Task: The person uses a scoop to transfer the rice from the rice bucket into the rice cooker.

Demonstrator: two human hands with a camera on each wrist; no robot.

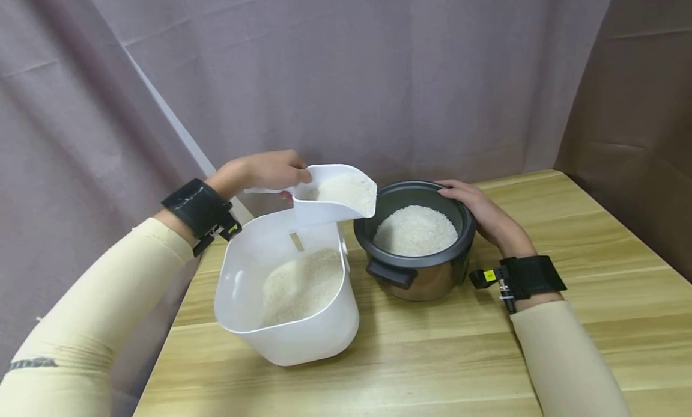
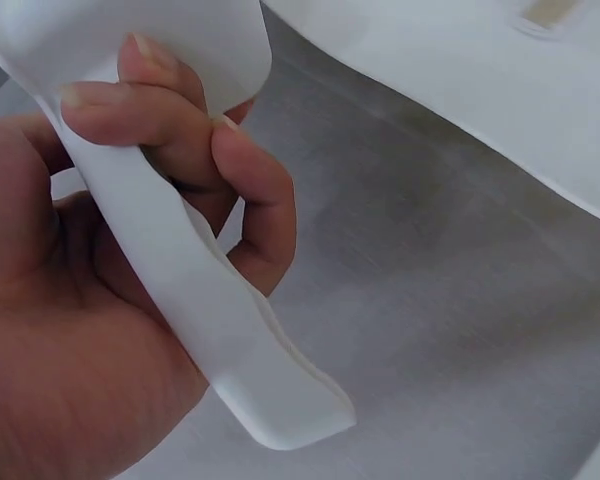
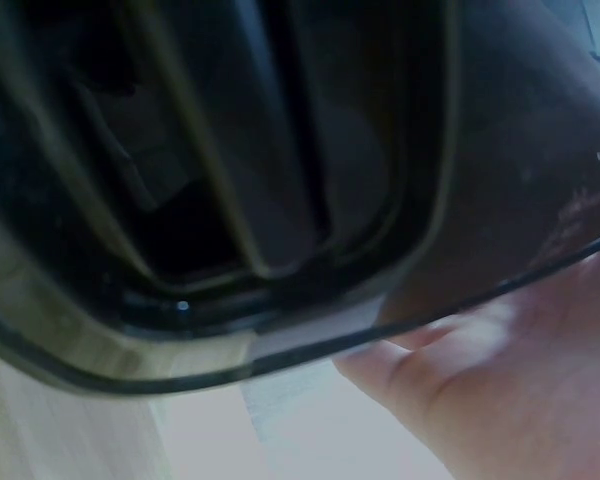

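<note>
My left hand grips the flat handle of a white scoop heaped with rice, held above the white rice bin and tipped toward the dark rice-cooker pot. The pot holds a mound of white rice. My right hand rests on the pot's far right rim, fingers laid along its edge. In the right wrist view the pot's dark handle fills the frame beside my palm. Rice lies in the bin's bottom.
The bin and pot stand side by side on a wooden table, whose left edge runs just left of the bin. A mauve curtain hangs close behind, and a brown one closes the right side.
</note>
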